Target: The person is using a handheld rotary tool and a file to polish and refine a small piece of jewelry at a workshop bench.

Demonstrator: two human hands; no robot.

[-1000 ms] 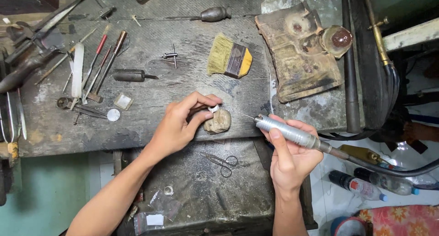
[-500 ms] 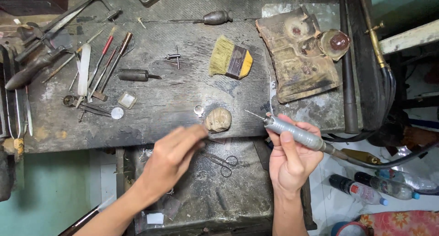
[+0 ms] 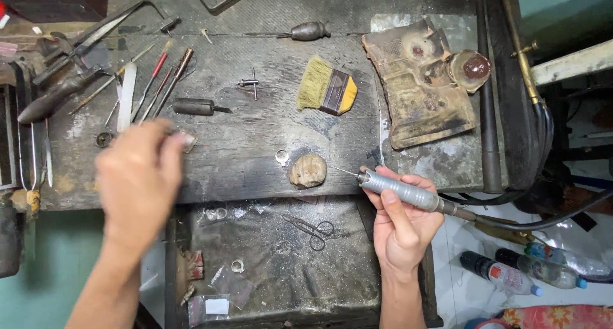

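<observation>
Since the earlier frames, our left hand [image 3: 139, 179] has left the small rounded peg block [image 3: 308, 171] at the counter's front edge and moved well away to the left. It now hovers, blurred, over the counter [image 3: 255, 144] near the row of hand tools [image 3: 153, 86]. Its fingers appear loosely curled; we cannot tell whether they grasp anything.

Our right hand [image 3: 402, 224] has stayed in place. It is clenched around the grey rotary handpiece [image 3: 402, 192], whose thin bit points left toward the peg block but stops just short of it. A dark hose runs from the rear of the handpiece off to the right.

A small ring [image 3: 281, 155] lies on the counter just beside the peg block, on its left. Further back lie a flat brush [image 3: 327, 91] with pale bristles, a worn tan block [image 3: 418, 83] and a dark-handled awl [image 3: 195, 106].

Below the counter edge, the open drawer [image 3: 281, 271] holds small scissors [image 3: 311, 227] and another ring [image 3: 237, 265]. Plastic bottles [image 3: 504, 275] lie on the floor at the lower right.
</observation>
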